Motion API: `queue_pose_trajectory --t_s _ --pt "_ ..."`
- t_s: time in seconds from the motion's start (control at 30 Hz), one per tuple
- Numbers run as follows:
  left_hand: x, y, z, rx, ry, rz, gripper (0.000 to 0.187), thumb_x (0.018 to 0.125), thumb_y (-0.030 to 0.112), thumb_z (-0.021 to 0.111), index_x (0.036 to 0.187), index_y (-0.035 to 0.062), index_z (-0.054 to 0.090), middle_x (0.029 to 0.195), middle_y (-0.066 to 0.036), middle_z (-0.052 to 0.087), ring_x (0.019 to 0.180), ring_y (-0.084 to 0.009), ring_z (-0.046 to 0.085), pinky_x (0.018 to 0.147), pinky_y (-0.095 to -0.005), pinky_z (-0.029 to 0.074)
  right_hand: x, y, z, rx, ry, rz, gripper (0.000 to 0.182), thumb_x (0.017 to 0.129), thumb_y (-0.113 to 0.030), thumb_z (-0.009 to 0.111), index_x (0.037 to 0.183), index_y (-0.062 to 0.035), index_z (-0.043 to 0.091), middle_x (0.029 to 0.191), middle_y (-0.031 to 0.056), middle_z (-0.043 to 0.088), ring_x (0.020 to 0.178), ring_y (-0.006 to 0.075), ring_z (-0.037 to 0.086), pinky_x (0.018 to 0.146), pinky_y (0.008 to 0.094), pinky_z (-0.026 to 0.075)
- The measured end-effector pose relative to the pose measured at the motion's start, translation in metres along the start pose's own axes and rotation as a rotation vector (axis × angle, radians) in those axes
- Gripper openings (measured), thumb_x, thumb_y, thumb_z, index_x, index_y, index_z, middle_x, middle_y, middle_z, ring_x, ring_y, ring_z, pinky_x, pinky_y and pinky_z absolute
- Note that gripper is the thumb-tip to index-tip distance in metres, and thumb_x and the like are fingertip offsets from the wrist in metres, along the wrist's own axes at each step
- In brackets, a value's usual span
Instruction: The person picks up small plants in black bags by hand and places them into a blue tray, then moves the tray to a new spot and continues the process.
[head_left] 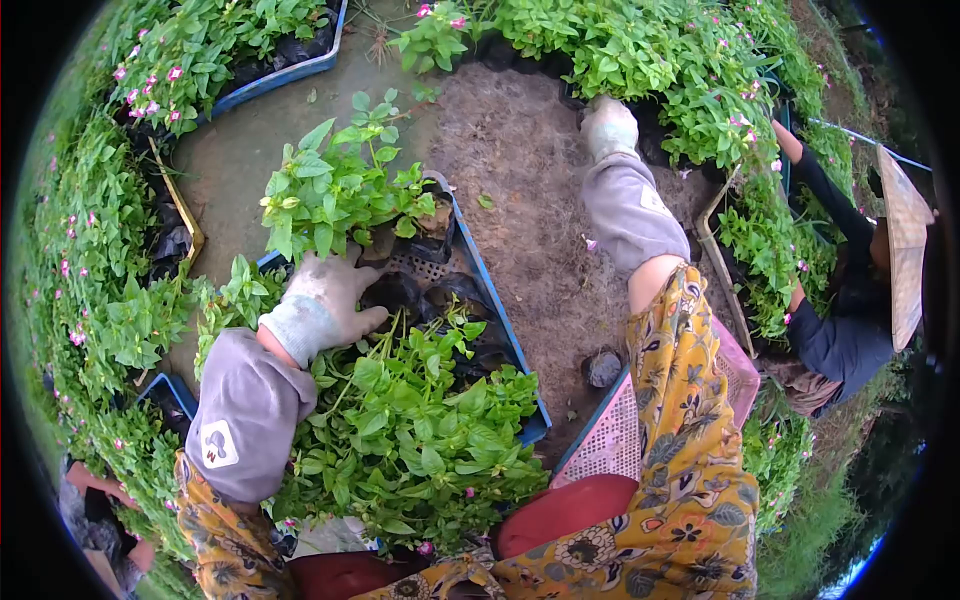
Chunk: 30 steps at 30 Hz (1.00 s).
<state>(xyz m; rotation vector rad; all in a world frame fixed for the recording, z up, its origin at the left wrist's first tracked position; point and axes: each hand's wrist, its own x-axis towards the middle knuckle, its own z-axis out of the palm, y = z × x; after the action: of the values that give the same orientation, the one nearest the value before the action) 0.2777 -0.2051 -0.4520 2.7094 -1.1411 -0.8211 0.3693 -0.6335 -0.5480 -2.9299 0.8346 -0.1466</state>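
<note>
My left hand (335,298), in a pale work glove, is spread over the blue-rimmed tray (500,300), thumb and forefinger apart beside a black plastic grow bag (392,292). A leafy seedling (345,185) rises just beyond its fingers, and a dense bunch of seedlings (430,430) fills the tray's near part. My right hand (608,127), also gloved, reaches far forward to the edge of a block of potted plants (650,60). Its fingers look curled in under the leaves, beside dark grow bags; whatever they grip is hidden.
A pink crate (605,440) stands by my right knee, near a single black pot (602,368) on bare soil (520,180). Trays of flowering plants (170,75) line the left. At right, a person in a conical hat (903,245) reaches into plants; another person (100,510) is lower left.
</note>
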Motion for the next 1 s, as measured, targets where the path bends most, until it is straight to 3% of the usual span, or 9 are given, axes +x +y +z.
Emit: queue_pose_trajectory --t_s 0.3,0.33,0.43,0.53,0.63,0.67,0.8,0.97,1.0 --pt "-0.002 -0.004 -0.005 -0.052 -0.015 0.02 0.052 0.076 0.044 0.062 0.114 0.0087 0.065 0.095 -0.02 0.064 0.092 -0.0373 0.061 0.088 -0.0457 0.045 -0.158 0.056 -0.027 0.111 -0.046 -0.274 0.025 0.081 -0.018 0.063 0.105 -0.0109 0.062 0.102 0.013 0.065 0.089 0.0327 0.064 0.078 0.0413 0.05" --pt "-0.004 -0.007 -0.01 -0.098 -0.068 -0.002 0.057 0.076 0.044 0.063 0.122 0.0096 0.062 0.112 -0.027 0.059 0.103 -0.0393 0.057 0.092 -0.0455 0.045 -0.161 0.08 0.004 0.298 -0.083 -0.295 0.028 0.08 -0.015 0.063 0.107 -0.0098 0.061 0.101 0.0142 0.063 0.09 0.0331 0.063 0.078 0.0406 0.051" --pt "-0.022 0.004 -0.037 -0.111 0.042 0.029 0.042 0.082 0.036 0.06 0.113 0.0077 0.065 0.119 -0.018 0.06 0.104 -0.0358 0.059 0.091 -0.0439 0.045 -0.184 0.045 -0.04 -0.077 -0.085 -0.347 0.028 0.077 -0.011 0.064 0.105 -0.0085 0.062 0.098 0.0141 0.06 0.09 0.0323 0.063 0.076 0.0394 0.051" --pt "-0.032 0.038 -0.05 -0.042 0.065 0.21 0.019 0.084 0.023 0.059 0.093 0.0073 0.066 0.097 -0.01 0.063 0.092 -0.0307 0.061 0.08 -0.0418 0.047 -0.181 0.047 -0.035 -0.118 0.132 -0.509 0.021 0.078 -0.011 0.065 0.099 -0.0094 0.063 0.1 0.0109 0.061 0.085 0.0298 0.064 0.07 0.04 0.052" --pt "-0.017 0.056 -0.014 -0.077 0.037 0.286 0.017 0.081 0.017 0.06 0.092 0.0052 0.064 0.096 -0.012 0.062 0.089 -0.0315 0.061 0.079 -0.0406 0.049 -0.182 0.026 -0.054 0.204 0.074 -0.474 0.018 0.076 -0.008 0.068 0.094 -0.0088 0.064 0.097 0.0116 0.061 0.084 0.0328 0.062 0.069 0.0392 0.052" --pt "-0.006 0.055 0.002 -0.01 -0.007 0.259 0.02 0.08 0.011 0.057 0.098 0.0028 0.061 0.104 -0.016 0.061 0.091 -0.0329 0.062 0.078 -0.0415 0.051 -0.182 0.022 -0.057 0.259 0.127 -0.511 0.015 0.08 -0.008 0.067 0.094 -0.0064 0.063 0.09 0.0071 0.063 0.076 0.0249 0.063 0.064 0.0336 0.051" --pt "0.021 0.044 0.041 0.012 0.024 0.023 0.028 0.08 0.009 0.053 0.106 0.0016 0.057 0.109 -0.019 0.06 0.095 -0.0338 0.064 0.079 -0.0423 0.052 -0.195 -0.009 -0.087 0.942 -0.378 0.029 0.011 0.088 -0.007 0.062 0.098 -0.0022 0.061 0.082 0.0031 0.063 0.073 0.011 0.062 0.062 0.0253 0.049" --pt "0.018 0.035 0.026 0.051 -0.506 -0.122 0.036 0.079 0.018 0.059 0.112 0.0039 0.057 0.11 -0.018 0.061 0.097 -0.0334 0.064 0.081 -0.042 0.053 -0.216 -0.037 -0.117 1.291 -0.541 -0.149 0.016 0.092 -0.008 0.058 0.105 0.0013 0.057 0.084 0.0048 0.063 0.077 0.0113 0.063 0.068 0.0249 0.05" --pt "0.001 0.025 0.047 0.078 -0.337 -0.047 0.045 0.08 0.027 0.058 0.118 0.0021 0.06 0.11 -0.018 0.066 0.104 -0.0281 0.064 0.084 -0.0398 0.052 -0.221 -0.046 -0.121 1.316 -0.582 -0.188 0.015 0.092 -0.008 0.058 0.104 0.0011 0.058 0.085 0.0047 0.063 0.079 0.0115 0.063 0.07 0.025 0.05"
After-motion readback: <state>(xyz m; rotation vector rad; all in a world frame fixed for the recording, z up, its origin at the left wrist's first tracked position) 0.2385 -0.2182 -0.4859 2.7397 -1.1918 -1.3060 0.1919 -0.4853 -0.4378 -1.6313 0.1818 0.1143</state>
